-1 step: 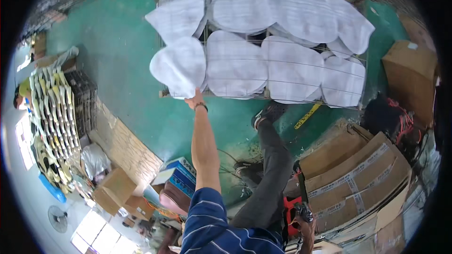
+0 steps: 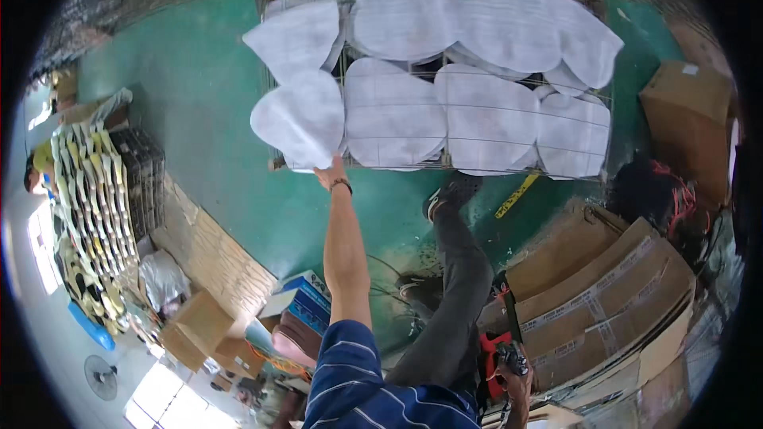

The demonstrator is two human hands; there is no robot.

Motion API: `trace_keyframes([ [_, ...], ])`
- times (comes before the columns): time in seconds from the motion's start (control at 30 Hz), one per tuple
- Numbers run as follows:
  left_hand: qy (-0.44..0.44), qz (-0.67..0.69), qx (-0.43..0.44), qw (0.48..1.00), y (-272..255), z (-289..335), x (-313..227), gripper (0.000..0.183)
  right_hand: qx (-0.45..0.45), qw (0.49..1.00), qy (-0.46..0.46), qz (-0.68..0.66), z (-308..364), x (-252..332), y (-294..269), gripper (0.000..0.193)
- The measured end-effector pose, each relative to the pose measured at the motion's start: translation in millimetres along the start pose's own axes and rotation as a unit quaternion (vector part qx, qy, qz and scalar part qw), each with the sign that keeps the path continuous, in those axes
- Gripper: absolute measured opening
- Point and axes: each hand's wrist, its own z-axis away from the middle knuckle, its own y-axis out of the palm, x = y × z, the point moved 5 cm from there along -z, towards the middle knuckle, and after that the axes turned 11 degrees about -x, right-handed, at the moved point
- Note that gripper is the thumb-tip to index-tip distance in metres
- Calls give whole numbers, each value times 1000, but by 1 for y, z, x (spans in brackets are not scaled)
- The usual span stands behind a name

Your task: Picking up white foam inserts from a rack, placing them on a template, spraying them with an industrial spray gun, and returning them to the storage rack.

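Green floor [image 2: 199, 87] surrounds you; boxes [image 2: 604, 302] lie at four o'clock, a fan [image 2: 100, 376] at eight. Your left hand [image 2: 331, 175] touches a white pad [image 2: 296, 117] at ten o'clock, grip unclear. The pad's narrower end points toward five, long axis roughly eleven to five. Your right hand [image 2: 520, 389], at five, meets a black device [image 2: 517, 359]; you can't tell its closure.

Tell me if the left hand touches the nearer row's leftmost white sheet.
Touching. The head view shows the left hand meeting the lower edge of the white sheet, without a gap.
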Motion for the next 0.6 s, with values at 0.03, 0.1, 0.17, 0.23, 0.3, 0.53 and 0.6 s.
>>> trace_keyframes([
  [0.03,80,-102,42,991,-2,14,-8,106,-2,999,-3,-46,13,-7,-3,85],
  [0.1,268,-193,140,934,-8,70,-17,103,-11,991,-4,-132,42,-26,-10,81],
  [0.17,352,-221,241,877,-18,138,-16,92,-50,984,-79,-152,67,-39,-20,76],
  [0.23,446,-346,330,756,-27,207,-11,82,-86,981,-74,-157,108,-74,-38,72],
  [0.3,468,-244,378,761,-54,272,-5,69,-151,972,-113,-141,146,-108,-52,69],
  [0.53,565,-318,486,586,-95,440,22,63,-391,878,-67,-268,306,-255,-108,59],
  [0.6,545,-348,500,575,-121,469,35,61,-450,826,-39,-338,356,-300,-124,57],
])
